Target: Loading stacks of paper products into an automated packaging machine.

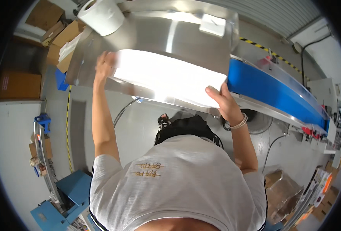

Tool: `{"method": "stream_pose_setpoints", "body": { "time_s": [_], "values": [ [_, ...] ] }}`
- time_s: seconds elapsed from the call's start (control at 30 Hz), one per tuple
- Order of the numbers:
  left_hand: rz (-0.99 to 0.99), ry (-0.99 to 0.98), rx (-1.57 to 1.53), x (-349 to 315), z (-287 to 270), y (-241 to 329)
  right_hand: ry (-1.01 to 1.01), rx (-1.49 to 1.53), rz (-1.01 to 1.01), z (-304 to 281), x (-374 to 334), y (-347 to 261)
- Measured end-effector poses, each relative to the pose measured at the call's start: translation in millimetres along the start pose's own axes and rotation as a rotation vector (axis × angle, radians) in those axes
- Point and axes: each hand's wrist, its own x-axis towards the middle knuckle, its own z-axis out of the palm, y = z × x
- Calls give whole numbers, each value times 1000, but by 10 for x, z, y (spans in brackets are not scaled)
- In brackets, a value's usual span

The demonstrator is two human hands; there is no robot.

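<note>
A long white block (170, 78) lies slantwise across the steel table, so bright that its surface detail and material do not show. At its right end my right hand (226, 101) grips it, thumb on top and fingers around the far edge. My left hand (106, 65) is at the other end, its fingers curled against the end and blurred by motion. Under and behind the block is the shiny steel tabletop (147, 34).
A blue conveyor belt (270, 90) with a clear side guard adjoins the table's right end. On the table's far side are a white roll (101, 16) and a small white pad (213, 25). Cardboard boxes (68, 36) stand to the left. A floor fan (255, 121) sits below the conveyor.
</note>
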Motion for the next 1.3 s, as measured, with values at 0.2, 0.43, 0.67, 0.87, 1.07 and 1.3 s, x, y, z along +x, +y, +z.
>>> {"method": "stream_pose_setpoints", "body": {
  "time_s": [0.2, 0.43, 0.67, 0.87, 1.07, 1.3],
  "values": [
    [418, 75, -47, -1719, 1355, 1606, 6, 21, 178, -227, -152, -213],
    [586, -35, 397, -2473, 2455, 1837, -62, 201, 315, -640, -57, 81],
    [642, -11, 407, -2495, 2457, 1818, -49, -487, -240, -810, 96, 274],
    [658, -4, 378, -2512, 2451, 1812, -32, -514, -197, -938, 118, 127],
    [707, -48, 416, -2493, 2424, 1803, -308, -551, -262, -1144, 228, 11],
    [641, 50, 559, -2527, 2397, 1738, -62, -163, -153, -1691, 384, 332]
  ]
}}
